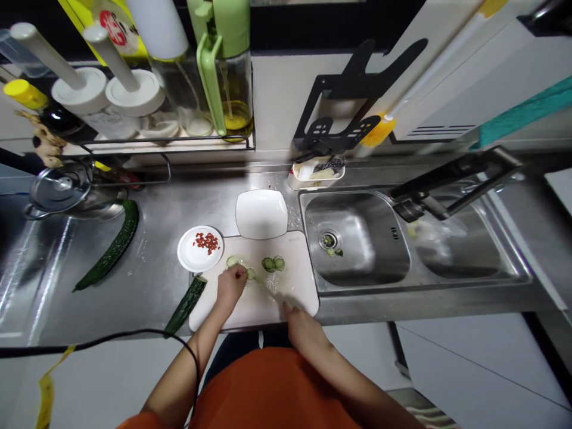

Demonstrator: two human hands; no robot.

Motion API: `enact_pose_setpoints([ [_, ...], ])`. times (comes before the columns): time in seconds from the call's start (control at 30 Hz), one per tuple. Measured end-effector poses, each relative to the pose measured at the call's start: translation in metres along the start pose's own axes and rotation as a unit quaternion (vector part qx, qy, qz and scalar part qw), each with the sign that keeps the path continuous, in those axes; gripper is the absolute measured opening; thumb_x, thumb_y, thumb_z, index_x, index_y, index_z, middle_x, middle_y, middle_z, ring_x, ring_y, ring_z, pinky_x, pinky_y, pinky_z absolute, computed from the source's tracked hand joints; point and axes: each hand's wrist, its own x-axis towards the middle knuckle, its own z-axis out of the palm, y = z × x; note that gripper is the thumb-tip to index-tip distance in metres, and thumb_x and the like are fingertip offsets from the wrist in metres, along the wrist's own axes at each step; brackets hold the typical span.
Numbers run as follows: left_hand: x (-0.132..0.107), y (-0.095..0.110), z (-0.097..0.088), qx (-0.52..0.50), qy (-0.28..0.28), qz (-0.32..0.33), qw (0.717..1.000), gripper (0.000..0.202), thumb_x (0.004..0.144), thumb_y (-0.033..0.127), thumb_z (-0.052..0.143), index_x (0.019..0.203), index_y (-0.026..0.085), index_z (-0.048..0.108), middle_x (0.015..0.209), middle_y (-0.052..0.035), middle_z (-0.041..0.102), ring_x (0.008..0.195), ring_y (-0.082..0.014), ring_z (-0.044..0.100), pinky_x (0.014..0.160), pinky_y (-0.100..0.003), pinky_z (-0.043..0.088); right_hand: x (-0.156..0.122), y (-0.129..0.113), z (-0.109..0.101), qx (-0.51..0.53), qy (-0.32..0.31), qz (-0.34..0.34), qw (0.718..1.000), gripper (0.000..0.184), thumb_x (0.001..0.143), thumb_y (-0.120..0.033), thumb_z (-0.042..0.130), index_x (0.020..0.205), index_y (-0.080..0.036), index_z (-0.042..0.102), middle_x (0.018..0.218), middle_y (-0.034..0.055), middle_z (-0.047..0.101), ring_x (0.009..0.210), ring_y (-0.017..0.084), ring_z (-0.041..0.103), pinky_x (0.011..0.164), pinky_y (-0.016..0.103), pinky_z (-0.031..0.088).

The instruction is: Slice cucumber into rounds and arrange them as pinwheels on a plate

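My left hand [231, 285] rests on the white cutting board [295, 298], fingers curled onto a piece of cucumber [232, 261] at the board's far left. My right hand [300, 325] is closed round the handle of a knife [271, 288] whose blade lies across the board toward the left hand. Cut cucumber slices [273, 263] lie just beyond the blade. A half cucumber [186, 304] lies off the board's left edge.
A small white plate with red chopped bits [199, 249] and an empty white square dish [261, 213] stand behind the board. A whole cucumber [110, 250] lies at left. The steel sink [357, 238] with faucet [451, 185] is at right. Bottles fill the back shelf [134, 140].
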Motion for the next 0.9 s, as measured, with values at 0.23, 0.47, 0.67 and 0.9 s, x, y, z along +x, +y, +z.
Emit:
enact_pose_setpoints([
  [0.23,0.003,-0.003,-0.022,0.044,0.091,0.009,0.995,0.017,0.079,0.029,0.053,0.081,0.020,0.067,0.068,0.0009,0.066,0.063,-0.0118,0.058,0.066,-0.021,0.041,-0.008,0.018,0.003,-0.010,0.003,-0.002,1.000,0.052,0.075,0.005,0.029,0.117,-0.016,0.052,0.097,0.0100,0.067,0.091,0.022,0.065,0.066,0.026,0.043],
  [0.47,0.007,-0.005,-0.028,0.160,0.153,0.057,0.974,0.025,0.085,0.026,0.049,0.104,0.019,0.064,0.095,-0.0083,0.067,0.078,-0.0175,0.061,0.073,-0.027,0.044,-0.006,0.019,0.006,-0.014,0.011,-0.004,1.000,0.049,0.076,0.004,0.031,0.115,-0.016,0.052,0.096,0.0109,0.067,0.090,0.023,0.065,0.065,0.027,0.043],
  [0.67,0.011,0.003,-0.013,0.087,0.102,0.180,0.975,0.027,0.086,0.024,0.051,0.111,0.020,0.061,0.106,-0.0075,0.062,0.096,-0.0177,0.059,0.088,-0.029,0.046,-0.008,0.024,0.005,-0.007,0.009,-0.011,1.000,0.050,0.077,0.003,0.031,0.117,-0.018,0.052,0.099,0.0115,0.066,0.092,0.023,0.064,0.068,0.028,0.043],
  [0.9,0.018,0.023,0.020,0.064,-0.038,0.225,0.972,0.033,0.084,0.023,0.054,0.117,0.021,0.057,0.106,-0.0063,0.057,0.082,-0.0136,0.058,0.081,-0.028,0.049,-0.013,0.029,0.004,-0.006,0.009,-0.011,1.000,0.053,0.075,0.003,0.032,0.119,-0.019,0.052,0.100,0.0108,0.066,0.092,0.023,0.065,0.068,0.027,0.042],
])
